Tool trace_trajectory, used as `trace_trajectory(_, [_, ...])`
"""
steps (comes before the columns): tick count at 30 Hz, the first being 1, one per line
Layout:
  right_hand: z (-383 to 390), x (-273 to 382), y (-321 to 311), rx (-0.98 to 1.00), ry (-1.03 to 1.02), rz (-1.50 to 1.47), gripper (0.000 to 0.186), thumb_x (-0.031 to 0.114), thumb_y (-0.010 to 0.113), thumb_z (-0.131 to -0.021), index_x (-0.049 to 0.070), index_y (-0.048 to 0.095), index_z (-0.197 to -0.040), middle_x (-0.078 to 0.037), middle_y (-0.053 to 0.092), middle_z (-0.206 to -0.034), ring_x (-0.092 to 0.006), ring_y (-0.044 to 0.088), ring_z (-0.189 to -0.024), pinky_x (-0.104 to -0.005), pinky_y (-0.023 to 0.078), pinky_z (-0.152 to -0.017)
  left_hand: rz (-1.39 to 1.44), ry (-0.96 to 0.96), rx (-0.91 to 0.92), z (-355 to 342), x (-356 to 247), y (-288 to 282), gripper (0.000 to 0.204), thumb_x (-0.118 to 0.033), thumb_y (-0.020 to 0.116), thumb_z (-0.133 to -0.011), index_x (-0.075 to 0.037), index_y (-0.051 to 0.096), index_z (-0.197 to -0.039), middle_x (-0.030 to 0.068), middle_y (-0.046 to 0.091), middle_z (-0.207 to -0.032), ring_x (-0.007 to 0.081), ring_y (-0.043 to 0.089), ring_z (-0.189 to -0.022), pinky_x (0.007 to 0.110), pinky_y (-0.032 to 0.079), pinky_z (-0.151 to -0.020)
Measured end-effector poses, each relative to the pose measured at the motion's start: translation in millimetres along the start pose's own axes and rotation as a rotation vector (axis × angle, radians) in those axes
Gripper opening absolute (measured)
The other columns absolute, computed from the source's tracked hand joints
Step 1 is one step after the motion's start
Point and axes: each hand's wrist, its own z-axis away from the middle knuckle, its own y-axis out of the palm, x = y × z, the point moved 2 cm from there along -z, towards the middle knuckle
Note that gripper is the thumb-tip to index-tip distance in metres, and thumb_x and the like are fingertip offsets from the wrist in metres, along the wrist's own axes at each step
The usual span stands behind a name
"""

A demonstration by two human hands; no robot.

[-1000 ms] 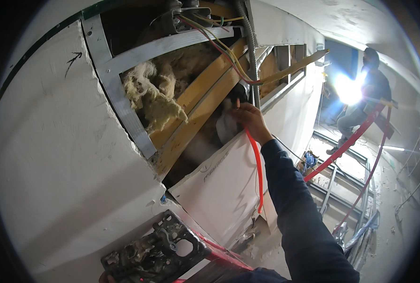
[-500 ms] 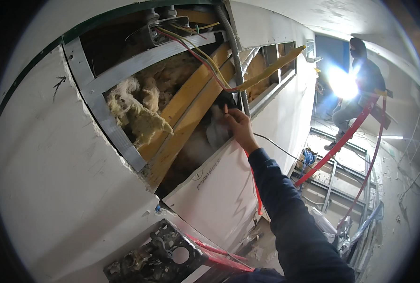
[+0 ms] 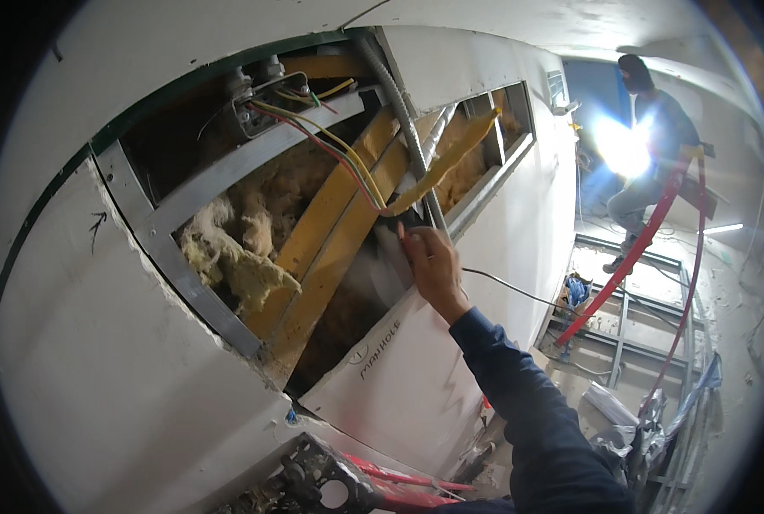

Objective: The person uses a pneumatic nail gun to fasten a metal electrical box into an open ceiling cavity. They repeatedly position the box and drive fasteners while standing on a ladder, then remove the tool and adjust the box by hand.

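Observation:
My right hand [image 3: 434, 270] reaches up to a rectangular opening in the white wall panel [image 3: 399, 385]. Its fingers are pinched around a small orange-brown tip [image 3: 401, 230] that I cannot make out. Just above them are red, green and yellow wires [image 3: 353, 163], which run from a metal electrical box [image 3: 266, 104] into a long yellow sleeve [image 3: 455, 163]. Close beside the hand passes a grey flexible conduit [image 3: 406, 116]. Behind lie yellowish wooden beams [image 3: 335, 236] and pale fluffy insulation [image 3: 240, 253]. My left hand is out of view.
Metal studs [image 3: 202, 291] frame the opening. Below sits a black tool tray [image 3: 313, 480] with red rails. To the right, a person [image 3: 656, 128] is up on a red ladder [image 3: 635, 257] near a bright lamp [image 3: 623, 147]. Metal framing [image 3: 622, 321] and plastic sheeting [image 3: 647, 428] lie beyond my arm.
The view has shifted, so the box, wires and opening appear lower and further left. My right hand stays by the sleeve's lower end, its back now turned more toward me.

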Motion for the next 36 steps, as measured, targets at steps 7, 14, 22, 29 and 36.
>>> trace_trajectory(7, [-29.8, -39.4, 11.6, -0.084, 0.218, -0.137, 0.026, 0.026, 0.073, -0.092, 0.007, 0.064, -0.107, -0.019, 0.061, -0.108, -0.0422, 0.064, -0.095, -0.0507, 0.053, -0.079, -0.07, -0.125, 0.071, -1.8, 5.6, 0.9, 0.041, -0.024, 0.06, -0.095, -0.001, 0.062, -0.129, 0.0215, 0.063, -0.121, 0.0428, 0.057, -0.115, 0.056, 0.046, -0.098])
trace_trajectory(14, [-0.7, -35.5, -1.5, 0.029, 0.237, -0.354, 0.027, 0.025, 0.065, -0.1, 0.001, 0.062, -0.112, -0.02, 0.066, -0.091, -0.0368, 0.066, -0.081, -0.043, 0.052, -0.073, 0.111, -0.331, 0.035, 2.2, 9.8, 2.1, 0.042, -0.029, 0.057, -0.101, 0.002, 0.061, -0.129, 0.0191, 0.063, -0.122, 0.0364, 0.058, -0.114, 0.05, 0.047, -0.098])
trace_trajectory(22, [11.5, 38.1, -85.4, 0.263, 0.186, -0.236, 0.037, 0.019, 0.064, -0.1, 0.001, 0.059, -0.133, -0.017, 0.065, -0.086, -0.0251, 0.063, -0.075, -0.0355, 0.051, -0.071, 0.162, -0.492, -0.066, -3.3, -26.0, 4.2, 0.053, -0.041, 0.048, -0.106, 0.005, 0.062, -0.127, 0.0223, 0.062, -0.128, 0.0352, 0.058, -0.111, 0.047, 0.047, -0.099])
trace_trajectory(29, [25.9, 3.6, -74.7, 0.295, 0.254, -0.027, 0.049, 0.02, 0.064, -0.1, 0.002, 0.052, -0.143, -0.024, 0.066, -0.116, -0.0375, 0.067, -0.103, -0.0433, 0.052, -0.091, 0.204, -0.451, -0.078, -7.8, -46.4, 0.5, 0.045, -0.036, 0.05, -0.107, 0.004, 0.064, -0.121, 0.0178, 0.065, -0.117, 0.0303, 0.059, -0.107, 0.045, 0.048, -0.094])
trace_trajectory(36, [64.5, 8.5, -57.9, 0.179, 0.058, 0.049, 0.06, 0.013, 0.072, -0.092, 0.0, 0.049, -0.146, -0.027, 0.051, -0.141, -0.0433, 0.053, -0.13, -0.0479, 0.045, -0.108, 0.33, -0.417, -0.068, -2.3, -49.6, 1.7, 0.031, -0.025, 0.05, -0.108, 0.002, 0.064, -0.113, 0.0116, 0.063, -0.106, 0.025, 0.058, -0.099, 0.042, 0.049, -0.088])
